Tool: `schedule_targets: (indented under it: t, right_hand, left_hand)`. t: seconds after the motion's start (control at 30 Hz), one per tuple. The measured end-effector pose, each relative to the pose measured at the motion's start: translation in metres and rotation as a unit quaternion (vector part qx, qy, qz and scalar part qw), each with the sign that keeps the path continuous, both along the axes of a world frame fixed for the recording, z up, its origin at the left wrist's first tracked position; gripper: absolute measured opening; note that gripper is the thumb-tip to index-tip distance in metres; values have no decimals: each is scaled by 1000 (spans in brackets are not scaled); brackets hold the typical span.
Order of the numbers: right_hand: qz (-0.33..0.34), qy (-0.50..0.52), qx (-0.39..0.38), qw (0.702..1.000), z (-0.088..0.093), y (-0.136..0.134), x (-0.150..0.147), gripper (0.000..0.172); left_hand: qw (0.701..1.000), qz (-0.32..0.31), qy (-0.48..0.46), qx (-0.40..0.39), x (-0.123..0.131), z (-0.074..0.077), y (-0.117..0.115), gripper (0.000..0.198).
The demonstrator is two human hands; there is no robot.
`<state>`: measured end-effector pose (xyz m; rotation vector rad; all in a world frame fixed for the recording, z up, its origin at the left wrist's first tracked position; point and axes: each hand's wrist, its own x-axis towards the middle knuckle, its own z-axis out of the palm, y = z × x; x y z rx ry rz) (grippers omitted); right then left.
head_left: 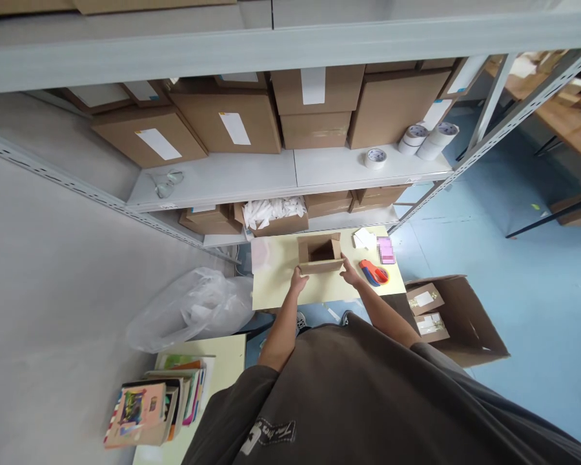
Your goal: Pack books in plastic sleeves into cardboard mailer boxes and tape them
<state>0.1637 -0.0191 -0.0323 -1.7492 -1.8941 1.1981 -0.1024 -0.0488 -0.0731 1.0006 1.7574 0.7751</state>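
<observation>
A: In the head view, what do you have in your hands?

B: One small open carton point(320, 265), at the middle of your one pale worktable point(275, 284). Your left hand point(298, 281) grips its near left corner and your right hand point(350, 272) grips the near right one, fingers closed on the cardboard. Whether the base touches the tabletop, you can't tell from here.

A: And your counts around it?

B: To your right, one red-and-blue tape dispenser point(374, 273), one pink pack point(386, 250), blurred, and some white papers point(365, 239) you can't count. Past the table's right edge you have one large carton point(465, 297) with two parcels point(425, 301) showing inside. On the shelf point(266, 171) ahead, white tape rolls point(376, 164) stand in three spots, and one pair of glasses point(167, 185) lies at the left.

A: Where are your edges and your room?

B: Bare tabletop runs from the carton to your left edge, with a clear plastic bag point(193, 313) beyond it. You have a strip between carton and near edge. On the right, the dispenser is near your hand, and ahead the far edge meets the shelving.
</observation>
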Motion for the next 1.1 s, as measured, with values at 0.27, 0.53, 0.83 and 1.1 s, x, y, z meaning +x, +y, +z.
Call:
schedule_targets:
  t: [0.27, 0.53, 0.83, 1.1]
  right_hand:
    - [-96, 112, -30, 989, -6, -2, 26, 97]
    - [18, 156, 117, 981, 20, 54, -41, 70]
    - [164, -87, 86, 979, 23, 59, -19, 91]
    - [150, -184, -14, 971, 9, 76, -25, 143]
  left_hand:
    - [996, 45, 68, 20, -21, 22, -11, 56]
    - [950, -215, 129, 187, 16, 84, 39, 42]
    - [895, -282, 337, 73, -7, 76, 33, 62]
    - [946, -237, 220, -37, -12, 38, 37, 113]
